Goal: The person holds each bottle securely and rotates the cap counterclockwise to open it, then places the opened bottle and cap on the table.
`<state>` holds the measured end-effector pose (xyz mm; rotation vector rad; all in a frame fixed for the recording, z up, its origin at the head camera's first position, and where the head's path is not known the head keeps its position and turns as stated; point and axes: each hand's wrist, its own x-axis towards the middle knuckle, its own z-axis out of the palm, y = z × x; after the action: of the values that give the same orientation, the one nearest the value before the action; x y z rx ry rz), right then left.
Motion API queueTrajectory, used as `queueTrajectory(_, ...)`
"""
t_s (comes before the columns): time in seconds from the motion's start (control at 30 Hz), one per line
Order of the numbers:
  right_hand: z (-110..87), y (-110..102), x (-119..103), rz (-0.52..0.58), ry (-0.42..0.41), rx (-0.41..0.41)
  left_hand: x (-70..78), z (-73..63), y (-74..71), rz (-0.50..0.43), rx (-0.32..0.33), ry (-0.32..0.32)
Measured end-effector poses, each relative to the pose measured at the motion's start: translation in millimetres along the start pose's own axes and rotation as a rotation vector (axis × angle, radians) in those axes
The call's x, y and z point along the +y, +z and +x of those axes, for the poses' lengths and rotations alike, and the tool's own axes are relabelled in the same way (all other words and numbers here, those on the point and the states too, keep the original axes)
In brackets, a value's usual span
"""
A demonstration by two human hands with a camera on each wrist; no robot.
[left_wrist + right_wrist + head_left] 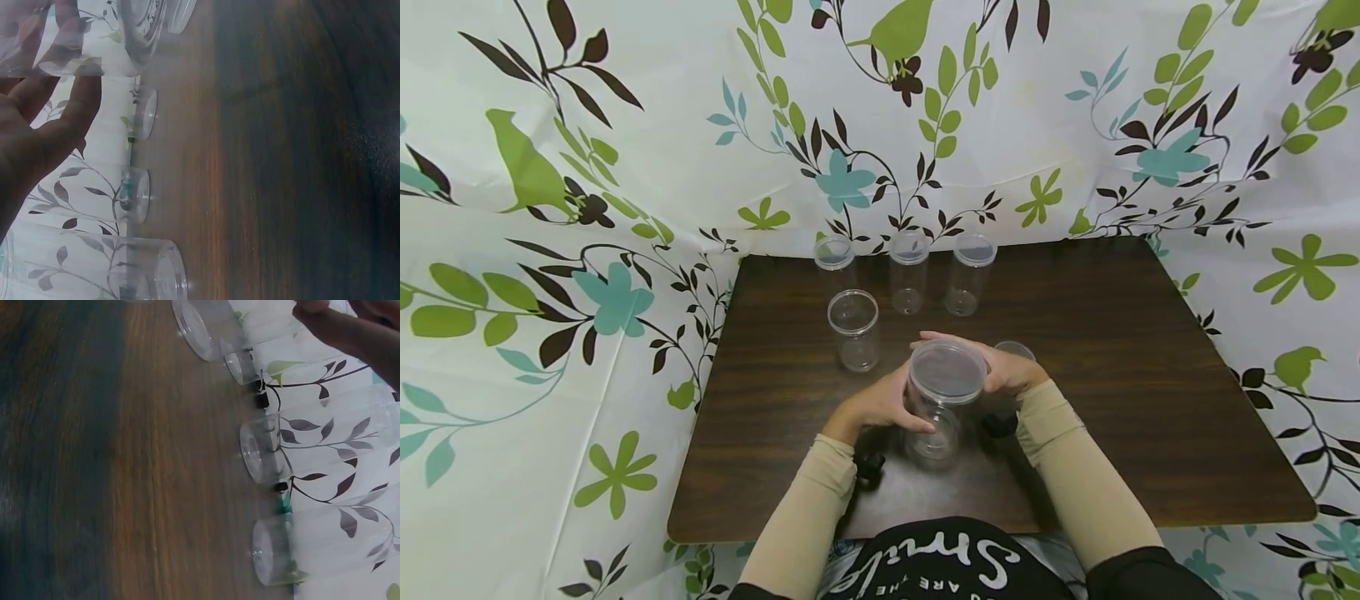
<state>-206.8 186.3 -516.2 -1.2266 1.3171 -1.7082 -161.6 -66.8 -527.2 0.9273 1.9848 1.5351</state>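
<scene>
Both hands hold one clear plastic jar with a frosted lid (948, 372), upright over the near middle of the table. My left hand (880, 403) curls round its left side, thumb across the front. The right hand (1007, 367) grips the far right side, its fingers reaching behind the jar. In the left wrist view, the fingers of the left hand (47, 134) lie against the clear jar (145, 31). Only some fingers of the right hand (356, 331) show in the right wrist view. Just beyond the right hand, a clear round rim (1017, 349) is partly hidden.
Three lidded clear jars (909, 271) stand in a row at the back of the dark wooden table (1112, 350). Another clear jar (854, 329) stands in front of the row's left end. Patterned cloth (662, 125) hangs behind and around the table.
</scene>
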Motion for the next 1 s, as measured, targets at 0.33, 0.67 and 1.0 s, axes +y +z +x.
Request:
queueTrajectory(0.33,-3.4,2,12,0.157,-0.046,0.175,-5.3,3.2,-0.2,-0.002,0.134,0.04)
queueTrajectory(0.67,-3.1,45,4,-0.249,-0.087,0.792,-11.9,5.4,2.9,0.077,0.413,-0.003)
queueTrajectory(1.0,29.0,90,11,-0.556,0.145,1.103,-22.6,14.9,8.9,0.229,0.498,-0.011)
